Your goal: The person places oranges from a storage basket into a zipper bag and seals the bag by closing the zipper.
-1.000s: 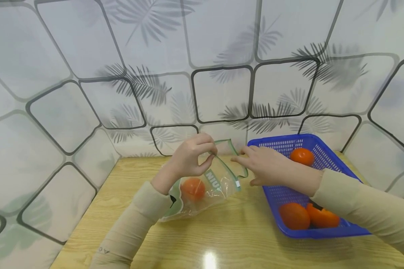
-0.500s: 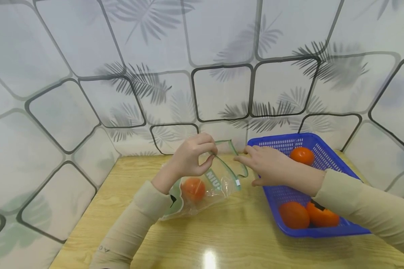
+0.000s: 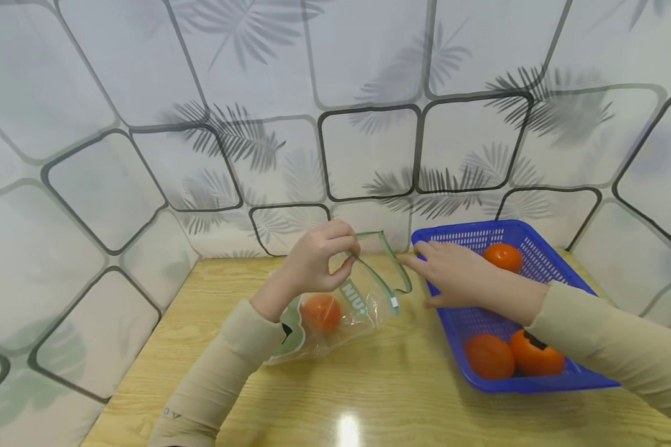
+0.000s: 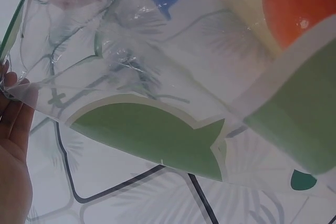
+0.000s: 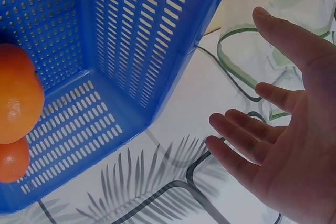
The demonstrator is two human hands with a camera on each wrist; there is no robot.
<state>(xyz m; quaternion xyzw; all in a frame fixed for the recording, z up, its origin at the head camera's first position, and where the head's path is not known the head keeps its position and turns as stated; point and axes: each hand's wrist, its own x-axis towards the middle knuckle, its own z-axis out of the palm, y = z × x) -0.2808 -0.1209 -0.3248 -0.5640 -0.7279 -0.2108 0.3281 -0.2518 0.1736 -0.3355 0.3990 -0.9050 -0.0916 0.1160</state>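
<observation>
A clear zip bag (image 3: 371, 310) with green print and a green zip edge rests on the table, its mouth spread apart. Through its plastic shows one orange-red fruit, seemingly a persimmon (image 3: 321, 312). My left hand (image 3: 320, 257) pinches the bag's top edge between thumb and fingers; in the left wrist view those fingers (image 4: 18, 108) hold the edge at the far left. Just right of the bag's mouth, over the basket's near-left rim, is my right hand (image 3: 453, 273). Its fingers are spread and hold nothing, as the right wrist view (image 5: 283, 145) confirms.
The blue plastic basket (image 3: 455, 363) stands at the right with several persimmons: one at the back (image 3: 502, 257) and two in front, including one with a dark calyx (image 3: 537, 355). A patterned cloth (image 3: 369, 155) rises behind the wooden table (image 3: 291, 410).
My right hand has drawn slightly to the right, away from the bag's mouth and over the basket. The left hand and the bag have stayed nearly still.
</observation>
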